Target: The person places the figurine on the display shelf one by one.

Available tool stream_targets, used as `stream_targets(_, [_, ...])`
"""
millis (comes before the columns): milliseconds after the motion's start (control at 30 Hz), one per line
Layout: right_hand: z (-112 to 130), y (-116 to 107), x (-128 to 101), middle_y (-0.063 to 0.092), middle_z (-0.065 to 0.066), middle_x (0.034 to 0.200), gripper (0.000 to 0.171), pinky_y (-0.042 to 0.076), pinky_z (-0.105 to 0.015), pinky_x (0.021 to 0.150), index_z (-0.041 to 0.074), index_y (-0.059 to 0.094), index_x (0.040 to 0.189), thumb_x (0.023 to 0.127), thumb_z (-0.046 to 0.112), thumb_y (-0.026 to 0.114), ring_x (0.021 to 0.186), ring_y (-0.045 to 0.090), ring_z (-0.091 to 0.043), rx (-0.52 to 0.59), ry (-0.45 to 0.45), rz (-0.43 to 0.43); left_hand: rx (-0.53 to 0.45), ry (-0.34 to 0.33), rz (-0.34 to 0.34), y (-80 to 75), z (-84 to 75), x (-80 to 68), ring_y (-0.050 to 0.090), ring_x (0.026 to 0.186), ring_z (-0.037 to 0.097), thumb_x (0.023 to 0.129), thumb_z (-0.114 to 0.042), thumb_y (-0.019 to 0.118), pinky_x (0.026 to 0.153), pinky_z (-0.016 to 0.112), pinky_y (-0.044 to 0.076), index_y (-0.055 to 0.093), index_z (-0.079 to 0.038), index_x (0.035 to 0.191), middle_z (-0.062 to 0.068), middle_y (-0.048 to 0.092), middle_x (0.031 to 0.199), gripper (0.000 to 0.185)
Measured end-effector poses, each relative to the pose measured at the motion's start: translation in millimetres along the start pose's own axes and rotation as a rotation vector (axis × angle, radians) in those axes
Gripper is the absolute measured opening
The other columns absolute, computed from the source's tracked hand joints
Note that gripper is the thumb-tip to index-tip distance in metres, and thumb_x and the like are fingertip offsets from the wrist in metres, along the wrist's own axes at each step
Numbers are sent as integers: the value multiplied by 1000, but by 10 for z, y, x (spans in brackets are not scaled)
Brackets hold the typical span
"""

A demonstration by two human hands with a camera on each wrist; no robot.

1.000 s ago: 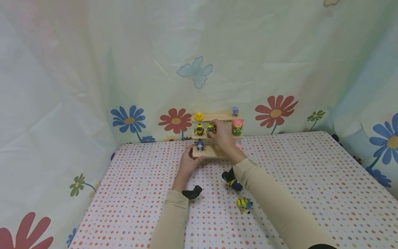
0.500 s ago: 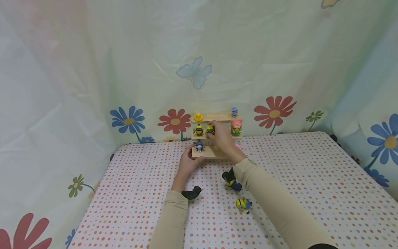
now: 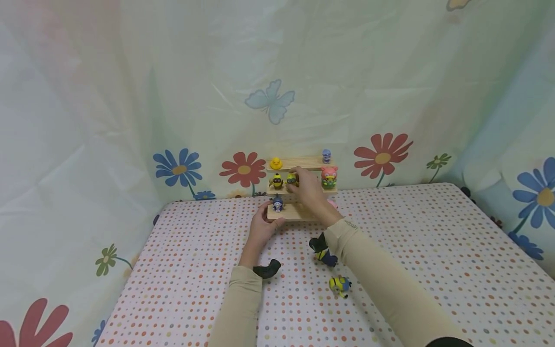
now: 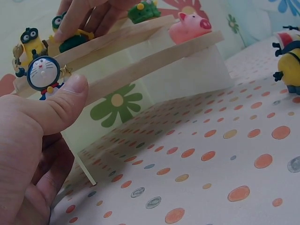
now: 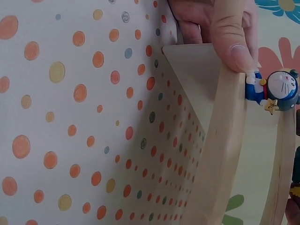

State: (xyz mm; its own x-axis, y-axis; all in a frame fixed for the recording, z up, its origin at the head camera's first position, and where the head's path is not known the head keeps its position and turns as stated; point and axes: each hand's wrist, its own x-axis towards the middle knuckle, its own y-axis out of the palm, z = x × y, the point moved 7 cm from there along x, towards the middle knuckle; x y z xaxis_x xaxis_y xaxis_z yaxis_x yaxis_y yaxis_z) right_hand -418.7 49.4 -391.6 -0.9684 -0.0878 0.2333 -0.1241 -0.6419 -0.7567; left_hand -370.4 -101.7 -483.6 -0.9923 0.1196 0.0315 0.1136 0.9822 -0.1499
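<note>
A small three-tier wooden shelf (image 3: 295,211) stands at the back of the table. My left hand (image 3: 262,224) grips the left end of its lowest tier, thumb on top, beside a Doraemon figure (image 4: 43,73). On the middle tier my right hand (image 3: 310,189) pinches a minion figure (image 4: 70,44) in dark green clothing. The figure is upright and partly hidden by the fingers. Left of it stands another minion figure (image 3: 277,181) with goggles. In the right wrist view, the left thumb presses the tier's edge near the Doraemon's feet.
A yellow duck (image 3: 276,164) and a small blue figure (image 3: 326,155) are on the top tier. A pink-hooded figure (image 3: 329,178) occupies the middle tier's right end. A pink pig (image 4: 190,28) sits on the lowest tier's right. Minion toys (image 3: 339,285) lie on the dotted tablecloth (image 3: 182,279) in front.
The pinched minion figure has shifted very slightly left, closer to the minion figure beside it. My left hand keeps its grip on the shelf.
</note>
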Motion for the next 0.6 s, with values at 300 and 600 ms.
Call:
stream_targets(300, [-13, 33, -4, 61, -10, 113, 51, 50, -40, 86, 12, 51, 133, 87, 21, 71, 102, 59, -25, -32, -6, 21, -3, -10, -16, -15, 97, 54, 47, 130, 26, 79, -22, 78, 106, 35, 41, 35, -7, 145, 14, 43, 145, 80])
stream_targets(600, [47, -131, -159, 50, -15, 137, 66, 44, -47, 101, 13, 40, 143, 85, 16, 72, 123, 50, -32, 11, -84, -25, 10, 1, -12, -17, 215, 117, 45, 132, 26, 80, -22, 78, 107, 37, 40, 34, -10, 146, 14, 40, 147, 80])
